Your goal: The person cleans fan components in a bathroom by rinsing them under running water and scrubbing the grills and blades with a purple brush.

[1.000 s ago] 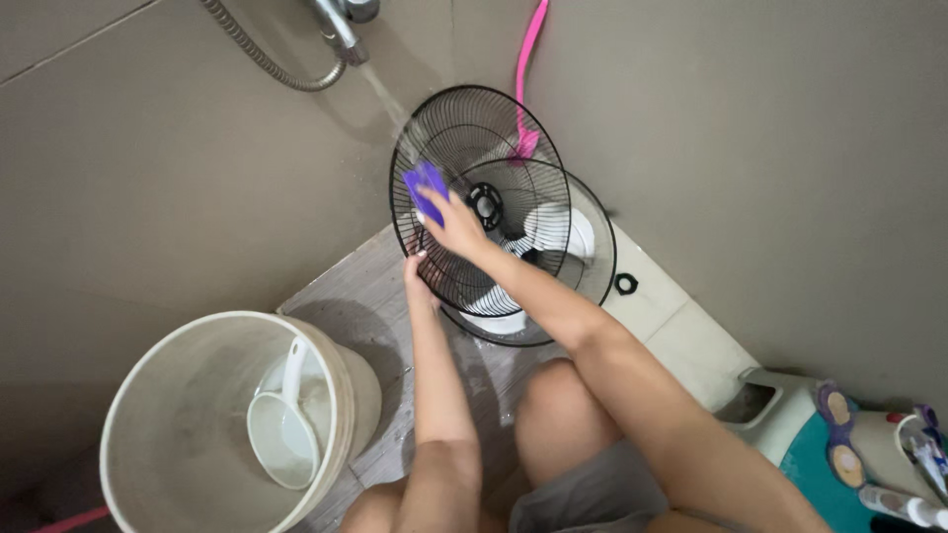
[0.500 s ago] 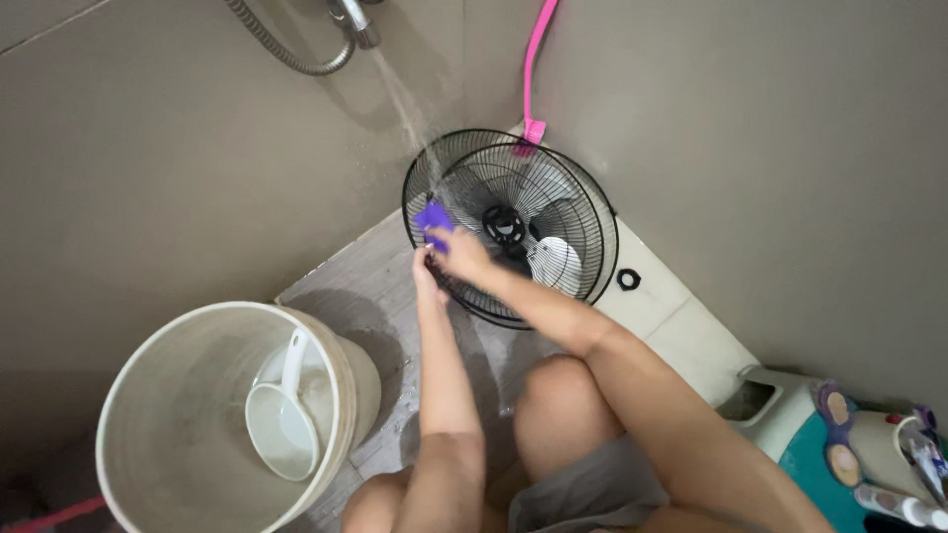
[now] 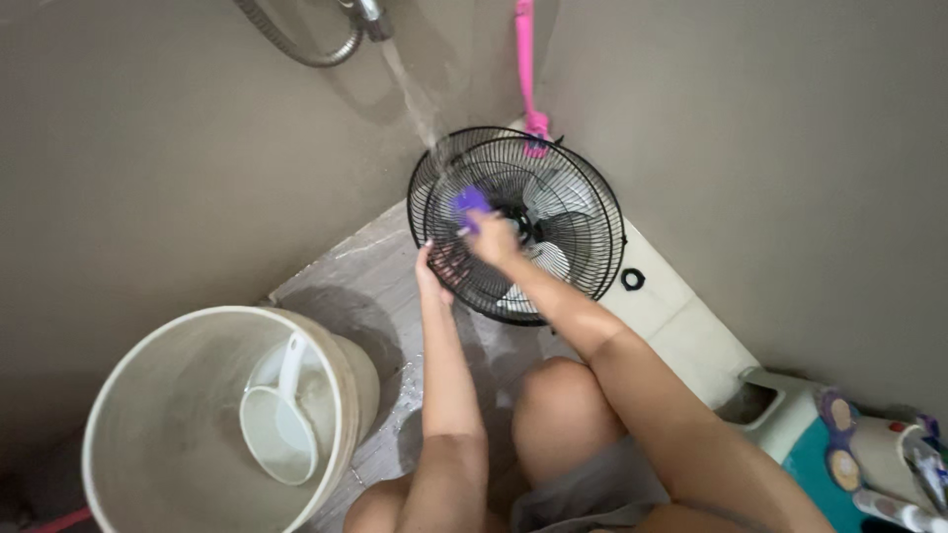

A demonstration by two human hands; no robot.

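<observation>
Our right hand [image 3: 491, 237] presses a purple sponge [image 3: 468, 201] on the black fan grille [image 3: 583, 212]; our left hand [image 3: 432, 271] grips its lower rim. The wet wire looks light, springy and slippery, best held at the rim.

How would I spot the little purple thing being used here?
Find the round black wire fan guard in the floor corner, under the running water. On its grille, the right hand presses a small purple scrubber. It is the only purple thing against the black wires.

Fan grille [image 3: 553, 197] is standing far centre; bucket [image 3: 148, 395] is sitting near left, a dipper [image 3: 281, 424] lying in it; ring [image 3: 633, 279] is lying right of grille.
</observation>
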